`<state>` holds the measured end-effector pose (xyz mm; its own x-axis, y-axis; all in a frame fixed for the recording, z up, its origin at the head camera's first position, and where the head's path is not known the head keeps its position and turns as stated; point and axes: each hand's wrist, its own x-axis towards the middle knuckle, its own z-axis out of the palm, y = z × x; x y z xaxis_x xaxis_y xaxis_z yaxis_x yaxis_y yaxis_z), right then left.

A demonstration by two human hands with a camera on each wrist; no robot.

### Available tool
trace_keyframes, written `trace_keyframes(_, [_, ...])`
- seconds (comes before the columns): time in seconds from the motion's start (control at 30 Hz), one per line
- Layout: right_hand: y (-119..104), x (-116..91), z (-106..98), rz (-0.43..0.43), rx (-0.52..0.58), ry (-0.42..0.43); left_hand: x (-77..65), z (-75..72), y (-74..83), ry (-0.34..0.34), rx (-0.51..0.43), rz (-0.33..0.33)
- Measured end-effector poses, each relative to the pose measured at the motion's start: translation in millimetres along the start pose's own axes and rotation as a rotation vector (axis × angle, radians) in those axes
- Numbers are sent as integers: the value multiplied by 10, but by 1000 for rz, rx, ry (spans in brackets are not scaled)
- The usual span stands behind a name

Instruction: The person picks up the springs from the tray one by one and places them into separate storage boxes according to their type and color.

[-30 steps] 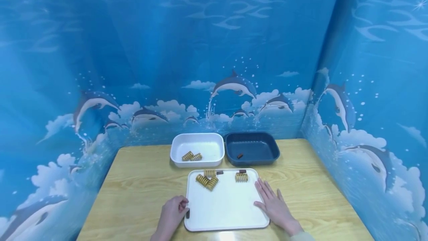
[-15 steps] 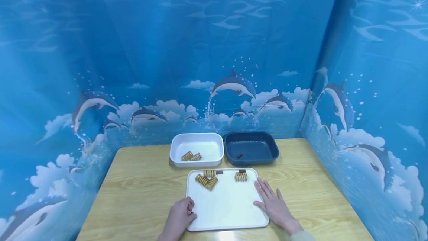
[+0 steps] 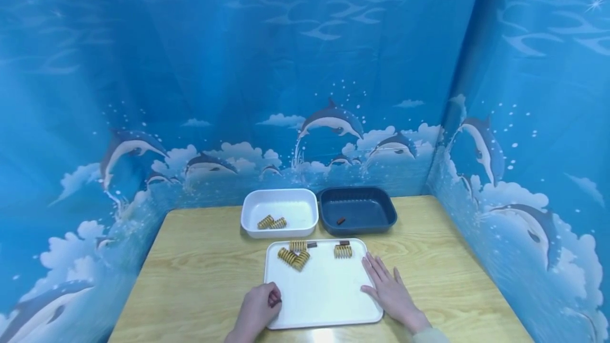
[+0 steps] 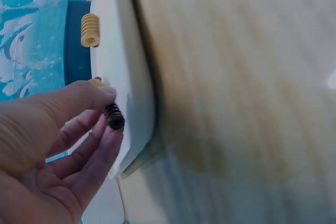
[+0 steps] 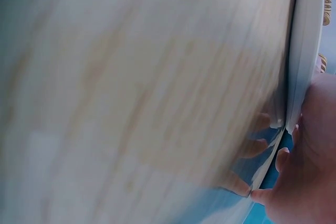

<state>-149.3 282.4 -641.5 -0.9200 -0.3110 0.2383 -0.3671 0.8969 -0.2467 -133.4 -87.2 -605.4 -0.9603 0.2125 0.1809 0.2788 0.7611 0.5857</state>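
Note:
My left hand (image 3: 259, 306) pinches a small dark brown coil spring (image 4: 114, 115) between thumb and fingertips, over the left edge of the white tray (image 3: 324, 290). My right hand (image 3: 391, 292) lies with straight fingers on the tray's right edge and holds nothing. Three large yellow springs (image 3: 298, 246) lie together at the tray's far left, with a small dark spring (image 3: 312, 245) beside them. Another yellow spring (image 3: 343, 251) lies at the far right of the tray, just in front of a small brown spring (image 3: 344, 243).
Behind the tray stand a white bin (image 3: 280, 233) with two yellow springs (image 3: 278, 223) and a dark blue bin (image 3: 358, 226) with one small brown spring (image 3: 341, 220). All rest on a wooden table (image 3: 200, 258). A blue dolphin curtain (image 3: 229, 94) surrounds the table.
My left hand has moved a little to the right, from the tray's left rim to just inside it, with the small dark spring in its fingers. The right hand has stayed put.

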Motion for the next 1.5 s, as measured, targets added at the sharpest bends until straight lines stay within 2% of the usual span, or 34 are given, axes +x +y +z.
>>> trace_keyframes(0.23, [11, 11, -2, 33, -11, -42, 225, -82, 39, 82, -50, 1])
trace_keyframes(0.43, [31, -1, 13, 10, 0, 13, 378, -157, 64, 99, -87, -6])
trace_keyframes(0.67, [57, -14, 24, -17, 11, 53, 548, -201, 145, 126, -90, 24])
trace_keyframes(0.83, [42, -9, -7, -12, 20, 46, 692, -227, 257, 121, -85, 48])
trace_keyframes(1.0, [25, 2, -24, 14, 10, 9, 854, -231, 401, 79, -77, 43])
trace_keyframes(1.23, [11, 10, -25, 41, -6, -40, 1100, -189, 604, 52, -8, 90])
trace_keyframes(1.33, [6, 8, -27, 35, -12, -43, 1216, -169, 687, 60, -15, 122])
trace_keyframes(1.5, [-4, -6, 3, 15, -14, -12, 1388, -127, 812, 63, -22, 137])
